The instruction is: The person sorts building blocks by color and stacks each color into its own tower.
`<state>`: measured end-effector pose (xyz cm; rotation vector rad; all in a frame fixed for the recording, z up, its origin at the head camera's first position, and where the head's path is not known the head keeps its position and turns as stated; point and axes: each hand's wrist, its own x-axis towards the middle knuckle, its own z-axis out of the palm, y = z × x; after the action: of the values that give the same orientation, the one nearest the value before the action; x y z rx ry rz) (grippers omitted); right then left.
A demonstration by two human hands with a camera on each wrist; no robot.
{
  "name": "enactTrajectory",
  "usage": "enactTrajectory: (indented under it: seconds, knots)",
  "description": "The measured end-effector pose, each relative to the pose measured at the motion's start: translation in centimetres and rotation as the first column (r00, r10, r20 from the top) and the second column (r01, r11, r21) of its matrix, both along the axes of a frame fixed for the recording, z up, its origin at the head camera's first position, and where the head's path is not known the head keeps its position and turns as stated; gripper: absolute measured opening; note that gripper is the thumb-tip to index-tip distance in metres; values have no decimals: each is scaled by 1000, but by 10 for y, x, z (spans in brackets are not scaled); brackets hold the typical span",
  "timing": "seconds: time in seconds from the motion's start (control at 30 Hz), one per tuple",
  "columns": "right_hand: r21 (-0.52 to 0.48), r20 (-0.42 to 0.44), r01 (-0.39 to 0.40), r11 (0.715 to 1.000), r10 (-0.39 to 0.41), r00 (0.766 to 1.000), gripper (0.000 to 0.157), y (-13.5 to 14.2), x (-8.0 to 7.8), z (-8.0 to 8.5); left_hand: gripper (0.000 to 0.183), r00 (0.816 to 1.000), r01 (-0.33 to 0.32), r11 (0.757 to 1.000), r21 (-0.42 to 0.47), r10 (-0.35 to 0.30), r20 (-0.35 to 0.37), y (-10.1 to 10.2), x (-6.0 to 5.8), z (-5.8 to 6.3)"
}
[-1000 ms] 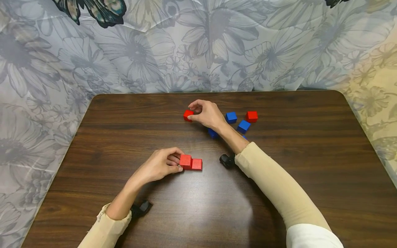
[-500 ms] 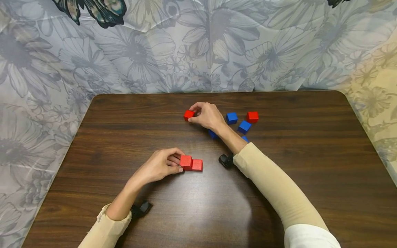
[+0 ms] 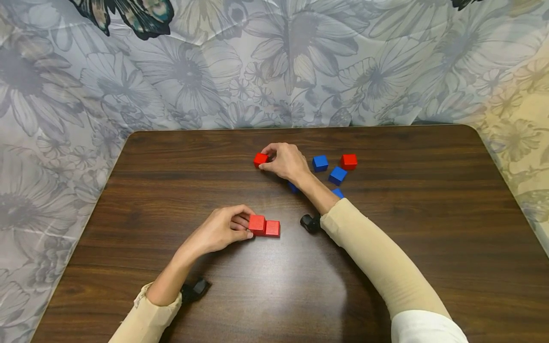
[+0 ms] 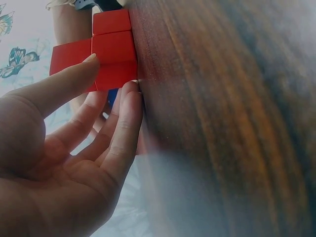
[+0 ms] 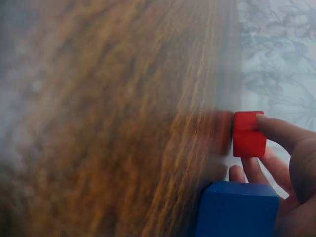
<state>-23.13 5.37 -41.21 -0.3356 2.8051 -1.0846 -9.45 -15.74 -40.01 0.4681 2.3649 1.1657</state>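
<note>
Pinching a lone red cube [image 3: 260,159] with the right hand [image 3: 285,161], far side of the counter [image 3: 429,190]. Gripping a two-high red stack [image 3: 257,224] with the left hand [image 3: 223,227], pretty much straight nearside of that cube, right beside another red block [image 3: 272,228].

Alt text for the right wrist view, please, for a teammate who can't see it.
A person's right hand pinches a red block at the right of the frame. A blue block is below it in the picture, closer to the camera; a blurred wooden tabletop fills the left, and a pale patterned backdrop shows upper right.
</note>
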Motion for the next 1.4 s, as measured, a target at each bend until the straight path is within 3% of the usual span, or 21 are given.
enactTrajectory:
  seconds: [0.57,1.4]
  knots:
    - [-146,-72,-62,987,52,996,33,5,4,6,35,1000,4,1000,5,-4,0,1,1,-1]
    - [-257,-100,-85,963,61,993,32,4,10,15,36,1000,10,1000,13,-10,-16,1,1,-2]
